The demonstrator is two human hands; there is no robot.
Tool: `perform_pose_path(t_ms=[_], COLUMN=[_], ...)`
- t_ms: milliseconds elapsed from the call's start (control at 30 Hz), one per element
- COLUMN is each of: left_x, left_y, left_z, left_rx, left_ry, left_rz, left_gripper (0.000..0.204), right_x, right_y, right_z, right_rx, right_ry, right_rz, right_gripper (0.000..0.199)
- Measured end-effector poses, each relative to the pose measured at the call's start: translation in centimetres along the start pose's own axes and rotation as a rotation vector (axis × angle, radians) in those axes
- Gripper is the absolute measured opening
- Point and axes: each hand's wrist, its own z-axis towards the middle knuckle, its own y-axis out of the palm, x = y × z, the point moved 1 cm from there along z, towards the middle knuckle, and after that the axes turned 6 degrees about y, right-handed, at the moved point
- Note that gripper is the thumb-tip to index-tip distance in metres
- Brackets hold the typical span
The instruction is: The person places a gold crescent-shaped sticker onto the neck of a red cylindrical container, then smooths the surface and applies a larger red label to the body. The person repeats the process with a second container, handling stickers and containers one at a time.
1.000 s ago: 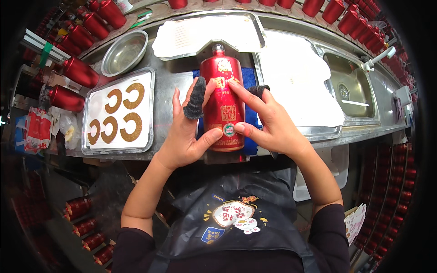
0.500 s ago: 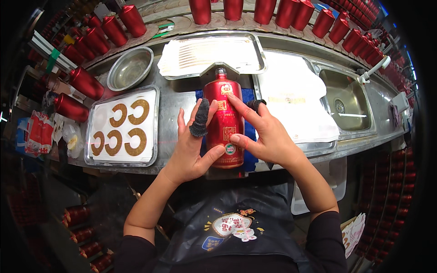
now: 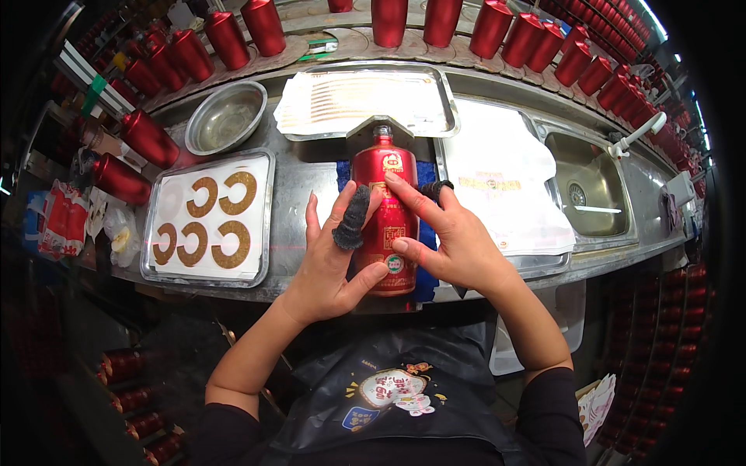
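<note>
A red metallic bottle [image 3: 381, 231] with gold and green decals lies in front of me, its neck pointing away and resting in a notched metal holder [image 3: 404, 126]. A blue cloth [image 3: 425, 289] shows underneath it. My left hand [image 3: 326, 268] is at the bottle's left side, fingers spread, with its thumb by the round green decal near the base. My right hand [image 3: 466, 245] lies over the right side, its index fingertip touching near the upper gold decals and its thumb on the lower body. Both hands wear black fabric finger covers, the left-hand cover [image 3: 353, 217] being the plainer to see.
At left, a tray [image 3: 148, 260] carries gold C-shaped decals, near a steel bowl [image 3: 225, 118]. Behind the bottle stands another decal tray [image 3: 447, 97]; white sheets [image 3: 505, 210] lie right, before a sink [image 3: 587, 190]. Red bottles [image 3: 388, 23] line a conveyor [image 3: 342, 58] at the back.
My right index fingertip has slid slightly down the bottle, from the top emblem toward the gold square. The conveyor's bottles and a green-edged piece have shifted right. The whole view has tilted slightly.
</note>
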Motion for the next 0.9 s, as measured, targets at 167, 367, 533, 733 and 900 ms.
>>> perform_pose_path(t_ms=[167,367,533,733,900], left_x=[-0.25,-0.46,-0.23,-0.21,-0.28], left_y=[0.03,0.09,0.02,0.16,0.20], left_z=[-0.10,-0.18,-0.18,0.27,0.20], left_rx=[0.011,-0.003,0.011,0.030,0.012], left_ry=[0.012,-0.004,0.010,0.005,-0.003], left_rz=[0.004,0.012,0.024,0.027,0.054], left_gripper=[0.078,0.079,0.079,0.080,0.081], right_x=[0.02,-0.02,-0.01,-0.04,-0.10], right_y=[-0.04,0.05,-0.13,-0.37,-0.36], right_z=[0.22,0.29,0.17,0.67,0.88], right_rx=[-0.002,0.003,-0.016,-0.013,-0.016], right_ry=[0.000,-0.007,0.015,0.042,0.035], right_rz=[-0.004,-0.004,-0.002,0.025,-0.015], right_gripper=[0.078,0.080,0.079,0.079,0.079])
